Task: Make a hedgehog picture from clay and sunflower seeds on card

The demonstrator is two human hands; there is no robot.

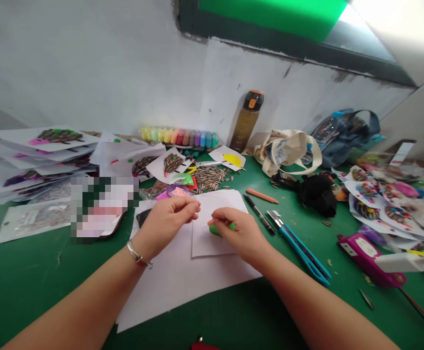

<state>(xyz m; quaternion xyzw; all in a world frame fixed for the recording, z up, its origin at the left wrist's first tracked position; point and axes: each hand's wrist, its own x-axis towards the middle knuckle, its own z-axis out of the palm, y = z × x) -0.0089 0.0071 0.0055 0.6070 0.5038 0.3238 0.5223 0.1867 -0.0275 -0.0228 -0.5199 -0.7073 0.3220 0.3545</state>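
My left hand, with a bracelet at the wrist, hovers over the left side of a small white card. Its thumb and fingers are pinched together; anything between them is too small to make out. On the card lies a green piece of what looks like modelling clay, beside a faint drawn line. My right hand is over this piece and partly hides it. Its thumb and forefinger are closed, and what they pinch cannot be made out. Under the card is a larger white sheet.
Sunflower seeds are heaped behind the card. Right of it lie an orange pencil, a black pen, blue tweezers and a magenta glue gun. Seed-covered pictures are stacked left; a bottle stands behind.
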